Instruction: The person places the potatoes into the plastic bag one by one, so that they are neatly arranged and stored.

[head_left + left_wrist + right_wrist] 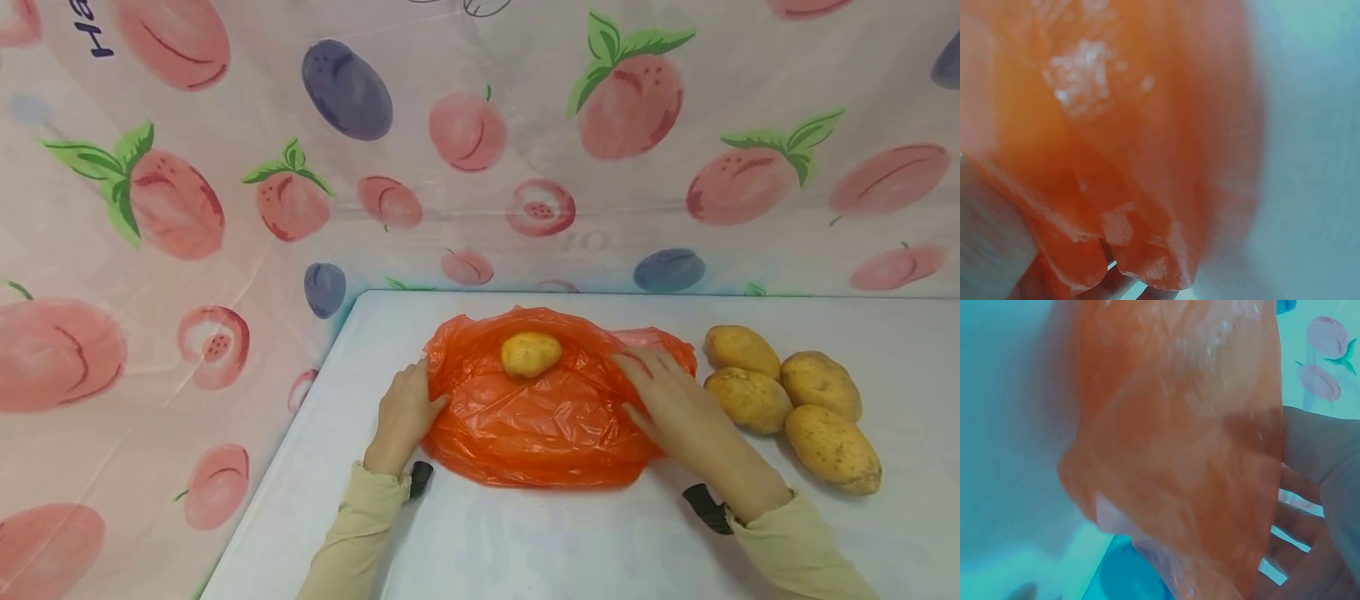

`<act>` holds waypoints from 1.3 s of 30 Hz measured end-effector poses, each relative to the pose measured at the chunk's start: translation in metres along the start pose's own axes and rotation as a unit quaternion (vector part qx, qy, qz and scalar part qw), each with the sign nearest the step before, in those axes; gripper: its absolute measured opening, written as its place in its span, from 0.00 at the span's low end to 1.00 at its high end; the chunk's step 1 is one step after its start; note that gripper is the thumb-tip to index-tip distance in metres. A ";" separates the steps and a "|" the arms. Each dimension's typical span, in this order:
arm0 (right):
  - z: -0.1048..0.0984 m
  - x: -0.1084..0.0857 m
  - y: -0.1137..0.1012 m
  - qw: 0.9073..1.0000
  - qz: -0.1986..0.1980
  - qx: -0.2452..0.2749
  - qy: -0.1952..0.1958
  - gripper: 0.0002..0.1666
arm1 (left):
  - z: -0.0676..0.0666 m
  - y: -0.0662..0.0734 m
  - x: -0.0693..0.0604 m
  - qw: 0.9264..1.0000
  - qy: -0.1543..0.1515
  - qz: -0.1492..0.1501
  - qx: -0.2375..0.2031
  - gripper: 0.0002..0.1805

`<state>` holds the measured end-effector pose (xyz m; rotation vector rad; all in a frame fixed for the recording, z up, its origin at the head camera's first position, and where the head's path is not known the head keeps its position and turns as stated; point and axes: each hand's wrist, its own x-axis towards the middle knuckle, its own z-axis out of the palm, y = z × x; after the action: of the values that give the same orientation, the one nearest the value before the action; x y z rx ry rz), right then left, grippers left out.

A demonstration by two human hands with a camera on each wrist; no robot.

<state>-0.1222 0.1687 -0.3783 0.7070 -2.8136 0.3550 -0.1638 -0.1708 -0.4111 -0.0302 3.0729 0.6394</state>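
left hand [405, 417] gripping the left edge of a crinkly see-through orange-red plastic bag [540, 417] | bag's just lying on the white table [570, 542], one lumpy yellow potato [532, 354] sitting near its far side | right hand [671, 400] on bag's right side, fingers loose, kinda spread | four oval yellow-brown potatoes [748, 401] bunched up right of it

The person's forearms [738, 468] reach forward, left hand [405, 408] and right hand [678, 404] well apart, both thumbs [437, 406] angled inward.
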 end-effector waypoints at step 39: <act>-0.014 -0.035 0.054 0.998 0.020 -0.013 0.054 0.37 | 0.000 -0.001 0.001 1.000 -0.001 -0.001 0.002 0.35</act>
<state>-0.1163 0.2341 -0.3836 0.6074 -2.7280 0.3527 -0.1648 -0.1715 -0.4113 -0.0332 3.0711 0.6317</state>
